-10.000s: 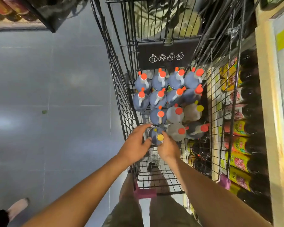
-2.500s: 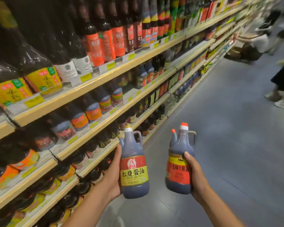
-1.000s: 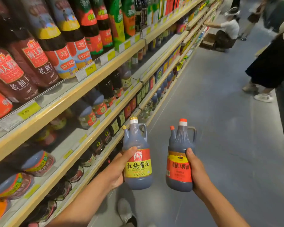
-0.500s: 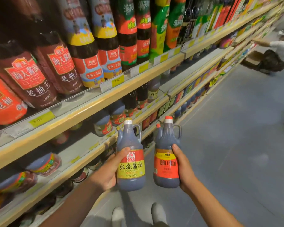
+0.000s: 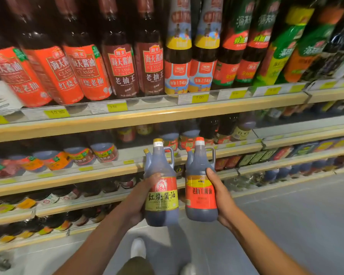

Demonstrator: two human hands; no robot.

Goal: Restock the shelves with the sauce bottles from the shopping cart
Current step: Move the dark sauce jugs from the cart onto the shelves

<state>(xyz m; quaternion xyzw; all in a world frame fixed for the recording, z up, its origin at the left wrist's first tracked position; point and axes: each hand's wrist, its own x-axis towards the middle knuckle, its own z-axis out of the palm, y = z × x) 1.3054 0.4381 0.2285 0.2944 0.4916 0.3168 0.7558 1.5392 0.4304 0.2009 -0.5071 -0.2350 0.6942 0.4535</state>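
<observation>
Left hand (image 5: 136,201) wraps the lower body of a yellow-capped soy sauce jug (image 5: 161,187), thumb across the top of its red-and-yellow label, fingers hidden behind. Right hand (image 5: 220,199) grips an orange-capped soy sauce jug (image 5: 201,187) the same way, thumb on the shoulder above the red label. Both jugs are upright, close side by side, apparently not touching, held in front of the second shelf (image 5: 87,176), where squat bottles (image 5: 104,153) of similar build stand. Each jug looks full of dark liquid to the neck: judged fairly heavy for a one-hand hold, weight sitting low. Walls read as moulded plastic, stiff enough to squeeze; the glossy label is likely slick under a palm. A small loop handle (image 5: 170,155) beside each neck is free, and looks the surer hold for sliding a jug deep onto a shelf. A body grip suits setting one at the front edge. The top shelf (image 5: 147,118) above carries tall labelled bottles and yellow price tags (image 5: 200,98). Grey floor (image 5: 286,215) lies to the right.
</observation>
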